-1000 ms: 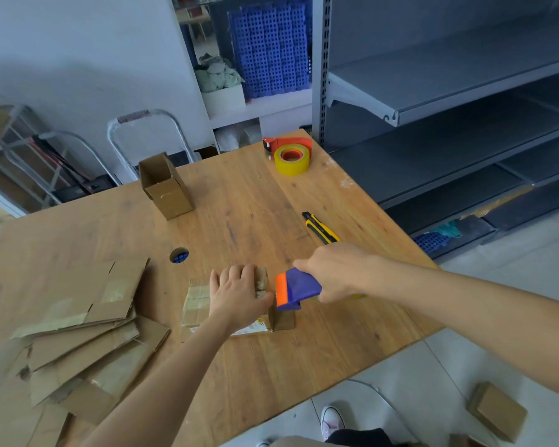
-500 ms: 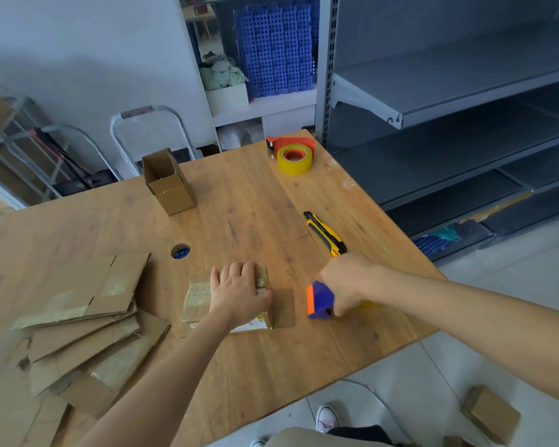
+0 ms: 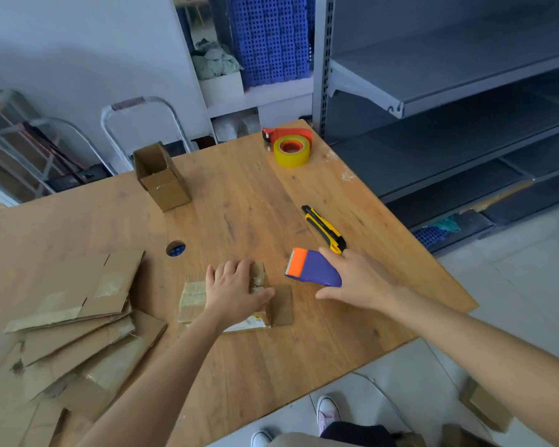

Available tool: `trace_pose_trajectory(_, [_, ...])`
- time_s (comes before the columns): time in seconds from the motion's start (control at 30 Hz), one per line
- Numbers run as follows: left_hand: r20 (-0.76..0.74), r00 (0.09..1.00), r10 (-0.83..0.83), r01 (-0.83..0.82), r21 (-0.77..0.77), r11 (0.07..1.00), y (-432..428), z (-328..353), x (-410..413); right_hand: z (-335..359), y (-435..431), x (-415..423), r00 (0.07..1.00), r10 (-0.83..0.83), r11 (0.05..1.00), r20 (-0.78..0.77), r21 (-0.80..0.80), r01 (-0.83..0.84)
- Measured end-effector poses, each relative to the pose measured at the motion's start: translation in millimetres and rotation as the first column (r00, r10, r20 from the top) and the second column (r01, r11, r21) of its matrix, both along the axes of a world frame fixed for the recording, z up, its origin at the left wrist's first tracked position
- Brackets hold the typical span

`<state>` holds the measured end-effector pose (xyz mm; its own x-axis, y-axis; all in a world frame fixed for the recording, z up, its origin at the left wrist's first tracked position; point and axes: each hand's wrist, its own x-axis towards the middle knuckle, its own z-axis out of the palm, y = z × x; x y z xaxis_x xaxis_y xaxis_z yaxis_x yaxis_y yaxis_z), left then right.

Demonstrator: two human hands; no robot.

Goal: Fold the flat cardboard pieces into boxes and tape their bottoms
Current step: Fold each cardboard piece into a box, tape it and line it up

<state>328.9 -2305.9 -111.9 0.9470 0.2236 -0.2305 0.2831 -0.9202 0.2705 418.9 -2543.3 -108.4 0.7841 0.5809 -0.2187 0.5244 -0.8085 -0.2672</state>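
Flat-palmed left hand [image 3: 236, 287] presses down on the box [image 3: 233, 298] being taped — fingers spread, nothing gripped, just pinning it so the closed bottom flaps don't spring up. Landmark: that box, near the front-middle of the wooden table [image 3: 255, 366].

Left of the box: a fanned stack of flat cardboard pieces [image 3: 71, 317], unfolded, old tape patches showing — likely the supply pile, kept within left-hand reach. Just left and behind the box, a round hole in the table [image 3: 175, 248].

Well behind the box and a bit left: one folded box [image 3: 160, 177] standing open-side up, probably set out of the way as finished.

On the box's right end one flap [image 3: 283, 304] sticks out flat on the table.

Right of the box: right hand [image 3: 359, 282] wrapped around the body of a purple tape dispenser [image 3: 313, 269], orange cutter end pointing at the box, clear of it, not touching. Whether tape trails from it I cannot tell.

Just behind the right hand: yellow utility knife [image 3: 325, 229] lying on the table. Far behind the box, to the right, at the table's back corner: a red dispenser with yellow tape roll [image 3: 289, 146], spare and unused.

Judgement: seam pass looks done or between passes; the flap still needs dealing with.
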Motion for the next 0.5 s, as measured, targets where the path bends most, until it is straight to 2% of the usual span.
trace_pose_trajectory(0.07, [-0.001, 1.000, -0.001, 0.001, 0.000, 1.000, 0, 1, -2, -6, 2, -11, 0.985, 0.018, 1.000, 0.169, -0.013, -0.016])
trace_pose_trajectory(0.17, [-0.012, 1.000, 0.017, -0.018, -0.046, 0.999, 0, 4, -2, -17, 3, -20, 0.938, 0.036, 0.999, 0.344, 0.026, -0.048])
trace_pose_trajectory(0.23, [-0.029, 0.998, 0.059, -0.062, -0.119, 0.991, 2, 9, 0, -21, 4, -23, 0.921, 0.028, 0.997, 0.388, 0.054, -0.053])
trace_pose_trajectory(0.27, [-0.042, 0.997, 0.065, -0.070, -0.132, 0.989, 3, 10, 1, -21, 4, -23, 0.937, 0.016, 0.996, 0.349, 0.073, -0.044])
trace_pose_trajectory(0.33, [-0.050, 0.998, 0.048, -0.053, -0.095, 0.994, 2, 9, 2, -17, 4, -21, 0.980, -0.053, 0.988, 0.190, 0.151, 0.024])
trace_pose_trajectory(0.4, [-0.038, 0.998, 0.056, -0.059, -0.067, 0.996, 0, 8, 2, -11, 3, -15, 0.981, -0.187, 0.932, -0.055, 0.304, 0.195])
trace_pose_trajectory(0.43, [-0.035, 0.997, 0.064, -0.066, -0.063, 0.996, -1, 7, 3, -8, 1, -11, 0.941, -0.246, 0.868, -0.234, 0.379, 0.321])
trace_pose_trajectory(0.5, [-0.035, 0.997, 0.075, -0.076, -0.046, 0.996, -4, 7, 4, -5, -3, -7, 0.739, -0.267, 0.687, -0.618, 0.415, 0.596])
